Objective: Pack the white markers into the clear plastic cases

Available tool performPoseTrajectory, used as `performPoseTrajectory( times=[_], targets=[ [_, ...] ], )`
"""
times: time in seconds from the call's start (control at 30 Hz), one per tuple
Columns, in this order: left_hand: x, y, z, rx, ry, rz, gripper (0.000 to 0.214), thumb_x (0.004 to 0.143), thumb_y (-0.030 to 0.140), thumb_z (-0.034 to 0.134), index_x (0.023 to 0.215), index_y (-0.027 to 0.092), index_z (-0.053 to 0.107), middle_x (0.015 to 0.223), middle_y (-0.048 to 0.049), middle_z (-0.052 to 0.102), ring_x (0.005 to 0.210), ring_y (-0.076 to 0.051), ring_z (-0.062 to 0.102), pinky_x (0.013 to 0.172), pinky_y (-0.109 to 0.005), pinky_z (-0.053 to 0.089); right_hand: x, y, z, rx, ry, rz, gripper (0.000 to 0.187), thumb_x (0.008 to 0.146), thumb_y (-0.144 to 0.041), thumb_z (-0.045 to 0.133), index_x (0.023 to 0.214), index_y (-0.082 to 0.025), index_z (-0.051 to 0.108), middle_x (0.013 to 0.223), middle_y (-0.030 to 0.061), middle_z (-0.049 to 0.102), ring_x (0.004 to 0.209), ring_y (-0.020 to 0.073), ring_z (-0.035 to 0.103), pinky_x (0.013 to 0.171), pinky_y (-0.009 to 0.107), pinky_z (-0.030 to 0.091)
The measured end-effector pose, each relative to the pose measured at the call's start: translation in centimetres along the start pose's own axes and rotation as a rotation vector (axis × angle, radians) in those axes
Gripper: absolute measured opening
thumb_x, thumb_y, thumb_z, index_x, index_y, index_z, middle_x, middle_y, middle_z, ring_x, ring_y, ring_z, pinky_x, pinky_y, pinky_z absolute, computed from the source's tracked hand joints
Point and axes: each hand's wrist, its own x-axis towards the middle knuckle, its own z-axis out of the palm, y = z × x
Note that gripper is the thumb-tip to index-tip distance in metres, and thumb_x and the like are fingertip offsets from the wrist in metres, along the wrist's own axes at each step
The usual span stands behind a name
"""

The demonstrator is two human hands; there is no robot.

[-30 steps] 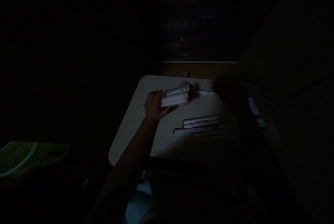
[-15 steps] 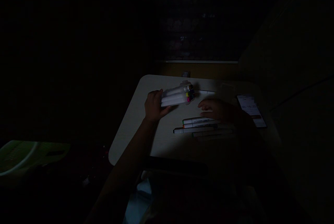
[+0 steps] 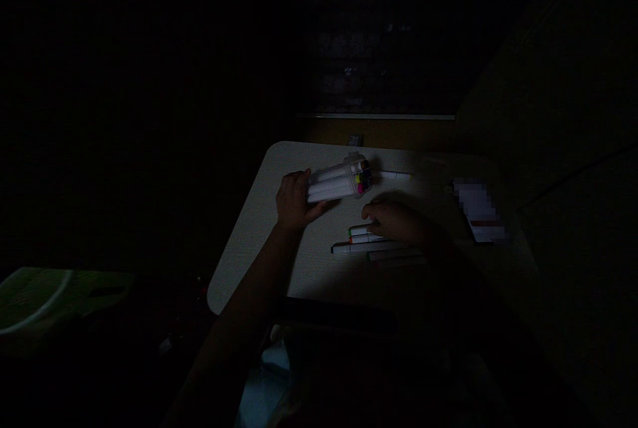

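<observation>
The scene is very dark. My left hand [image 3: 293,201] grips the left end of a clear case of white markers [image 3: 339,182] that lies on a pale table [image 3: 259,242]; coloured caps show at the case's right end. My right hand [image 3: 399,223] rests palm down over a row of several loose markers [image 3: 356,248], covering the right part of the upper ones. Whether its fingers close on one is hidden. A single marker [image 3: 393,176] lies apart, right of the case.
A blurred white rectangle, perhaps a phone [image 3: 479,212], lies at the table's right edge. A green object with a white rim [image 3: 40,295] sits low on the left. A dark wall and a ledge stand behind the table.
My right hand came from the far right of the table toward me and left, and now lies on the loose markers. The left hand and the case have stayed put.
</observation>
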Motion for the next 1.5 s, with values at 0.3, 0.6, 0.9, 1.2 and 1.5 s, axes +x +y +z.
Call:
performPoseTrajectory(
  times=[0.3, 0.6, 0.9, 1.2, 1.5],
  targets=[
    [0.0, 0.0, 0.0, -0.029, -0.019, -0.036, 0.082, 0.074, 0.076, 0.045, 0.130, 0.016, 0.045, 0.112, -0.0152, 0.057, 0.103, -0.029, 0.053, 0.085, -0.043, 0.046, 1.1, 0.3, 1.2, -0.076, 0.005, -0.092, 0.023, 0.079, -0.016, 0.055, 0.098, -0.019, 0.068, 0.101, 0.0085, 0.069, 0.092, 0.0215, 0.061, 0.078, 0.030, 0.043],
    [0.0, -0.1, 0.1, -0.028, 0.008, 0.002, 0.081, 0.075, 0.073, 0.045, 0.130, 0.014, 0.045, 0.112, -0.0164, 0.057, 0.102, -0.030, 0.053, 0.083, -0.044, 0.047, 1.3, 0.7, 0.8, -0.041, 0.047, -0.048, 0.031, 0.075, -0.009, 0.051, 0.101, -0.016, 0.067, 0.106, 0.0099, 0.067, 0.098, 0.0218, 0.060, 0.083, 0.029, 0.043],
    [-0.1, -0.2, 0.3, -0.030, 0.010, -0.025, 0.081, 0.074, 0.075, 0.045, 0.129, 0.015, 0.046, 0.112, -0.0155, 0.058, 0.102, -0.029, 0.053, 0.084, -0.043, 0.046, 0.8, 1.9, 0.0, 0.023, 0.220, -0.063, 0.035, 0.074, -0.007, 0.051, 0.104, -0.015, 0.067, 0.106, 0.0109, 0.066, 0.097, 0.0215, 0.059, 0.085, 0.032, 0.045],
    [0.0, -0.1, 0.2, 0.002, 0.012, 0.010, 0.079, 0.076, 0.071, 0.044, 0.131, 0.014, 0.043, 0.112, -0.0158, 0.057, 0.102, -0.029, 0.053, 0.084, -0.042, 0.046, -1.0, 3.9, -2.5, 0.010, 0.507, -0.054, 0.030, 0.070, -0.013, 0.057, 0.098, -0.016, 0.066, 0.092, 0.0084, 0.066, 0.081, 0.0209, 0.060, 0.071, 0.031, 0.045],
    [-0.1, -0.2, 0.2, -0.025, 0.029, 0.017, 0.080, 0.077, 0.071, 0.044, 0.132, 0.013, 0.042, 0.112, -0.0162, 0.056, 0.102, -0.030, 0.052, 0.083, -0.042, 0.046, -2.0, 4.4, -3.6, 0.068, 0.798, -0.114, 0.020, 0.070, -0.017, 0.059, 0.090, -0.017, 0.062, 0.083, 0.0051, 0.064, 0.073, 0.0178, 0.060, 0.068, 0.031, 0.047]
  ],
)
